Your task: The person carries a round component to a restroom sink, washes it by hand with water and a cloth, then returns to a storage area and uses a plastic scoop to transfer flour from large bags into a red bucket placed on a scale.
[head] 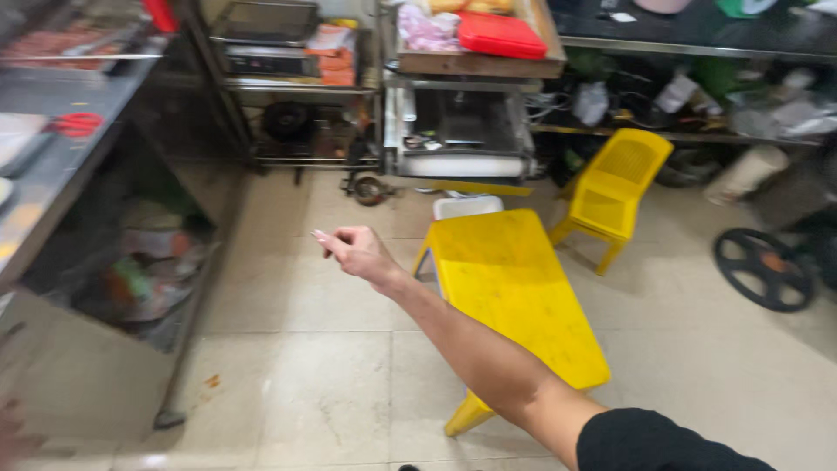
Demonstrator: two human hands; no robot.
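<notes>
Pale square floor tiles (288, 384), smooth and a little stained, cover a cramped kitchen workroom seen from the head camera. Along the left runs a stainless-steel surface (52, 166) with red-handled scissors (74, 124) lying on it; the shelf below is packed with crumpled plastic bags (148, 270). At the back stands a metal rack (288, 87) of dark trays and orange packets, and beside it a wooden tray (479, 63) holding a flat red lid (500, 35) and a pinkish bag.

The right hand (356, 250) reaches out over the open floor on a bare arm with a black sleeve, its fingers curled loosely inward, one finger pointing left; it holds nothing. Nearest to it, just to its right and lower, is a yellow plastic table (514, 296), rectangular, scuffed on top, with a yellow slatted chair (610, 187) beyond its far corner. A black wheel (764, 269) lies flat on the floor at the right.

The left hand (13, 432) is only a blur at the lower left edge; I cannot tell how its fingers stand. Floor between surface and table lies open.
</notes>
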